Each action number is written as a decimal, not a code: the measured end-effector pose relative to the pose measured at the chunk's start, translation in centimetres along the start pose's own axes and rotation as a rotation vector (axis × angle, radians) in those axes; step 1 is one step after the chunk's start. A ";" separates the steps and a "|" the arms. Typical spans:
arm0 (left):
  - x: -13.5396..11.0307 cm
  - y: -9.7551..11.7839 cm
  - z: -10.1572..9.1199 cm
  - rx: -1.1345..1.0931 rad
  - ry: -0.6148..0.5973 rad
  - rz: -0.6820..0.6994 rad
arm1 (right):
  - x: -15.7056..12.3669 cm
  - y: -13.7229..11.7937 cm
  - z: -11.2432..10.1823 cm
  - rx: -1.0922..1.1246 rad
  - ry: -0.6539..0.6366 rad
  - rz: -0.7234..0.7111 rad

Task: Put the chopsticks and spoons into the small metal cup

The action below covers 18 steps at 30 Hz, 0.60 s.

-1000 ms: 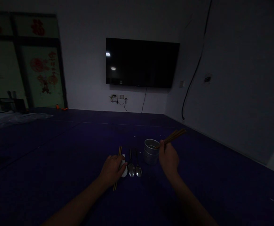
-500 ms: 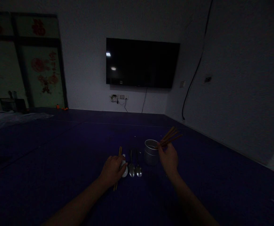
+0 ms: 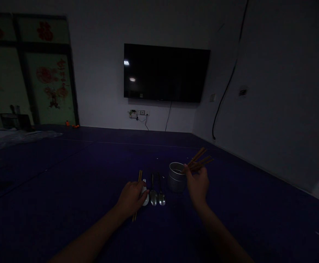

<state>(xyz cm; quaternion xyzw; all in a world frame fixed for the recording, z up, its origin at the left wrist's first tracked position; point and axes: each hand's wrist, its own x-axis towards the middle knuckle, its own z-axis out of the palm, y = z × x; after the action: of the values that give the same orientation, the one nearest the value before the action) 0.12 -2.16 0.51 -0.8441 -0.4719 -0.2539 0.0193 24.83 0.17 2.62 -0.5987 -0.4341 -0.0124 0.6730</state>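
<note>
My right hand (image 3: 198, 184) is closed round several wooden chopsticks (image 3: 200, 159), whose upper ends fan out to the right. It sits at the right rim of a metal cup (image 3: 176, 179), with the sticks' lower ends near the cup's mouth. Over a pair of chopsticks (image 3: 135, 215) on the floor lies my left hand (image 3: 132, 197), thumb and forefinger apart. A white spoon (image 3: 145, 201) is partly covered by its thumb and fingers. Two metal spoons, a left one (image 3: 153, 197) and a right one (image 3: 162, 198), lie side by side between that hand and the cup.
The dark blue floor (image 3: 93, 160) runs to the wall, where a television (image 3: 165, 73) hangs above sockets (image 3: 139, 113). A black cable (image 3: 227, 87) hangs along the right wall. Clear plastic sheeting (image 3: 25, 137) lies at the left, near glass doors (image 3: 48, 86).
The chopsticks in my right hand have spread slightly apart, and its fingers have shifted a little on them. My left hand, the spoons and the cup have stayed in place.
</note>
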 end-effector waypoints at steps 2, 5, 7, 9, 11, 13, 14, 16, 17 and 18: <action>0.0 0.0 0.0 -0.001 0.005 0.001 | -0.2 -0.1 0.0 0.007 0.017 0.016; -0.1 -0.1 0.1 0.002 0.018 0.004 | -0.4 -0.1 0.1 0.022 0.016 0.042; -0.1 -0.1 0.2 0.006 0.021 0.009 | -0.6 0.1 0.3 0.016 0.006 0.061; -0.1 -0.2 0.2 0.007 0.019 0.014 | -0.7 0.3 0.4 0.007 -0.005 0.079; 0.0 -0.2 0.3 0.001 0.011 0.018 | -0.7 0.4 0.5 0.016 -0.016 0.088; 0.0 -0.3 0.3 -0.010 -0.001 0.019 | -0.7 0.5 0.6 0.044 -0.025 0.092; 0.0 -0.3 0.3 -0.013 -0.008 0.019 | -0.7 0.6 0.6 0.059 -0.026 0.092; 0.1 -0.2 0.2 -0.012 -0.018 0.014 | -0.8 0.6 0.6 0.083 -0.020 0.098; 0.1 -0.2 0.2 -0.010 -0.022 0.011 | -0.8 0.6 0.6 0.091 -0.019 0.103; 0.1 -0.2 0.2 -0.009 -0.024 0.009 | -0.8 0.6 0.5 0.095 -0.018 0.109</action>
<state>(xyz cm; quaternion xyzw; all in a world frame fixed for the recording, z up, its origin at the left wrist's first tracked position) 0.10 -1.98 0.33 -0.8494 -0.4671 -0.2455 0.0110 24.34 0.39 1.60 -0.5890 -0.4072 0.0504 0.6963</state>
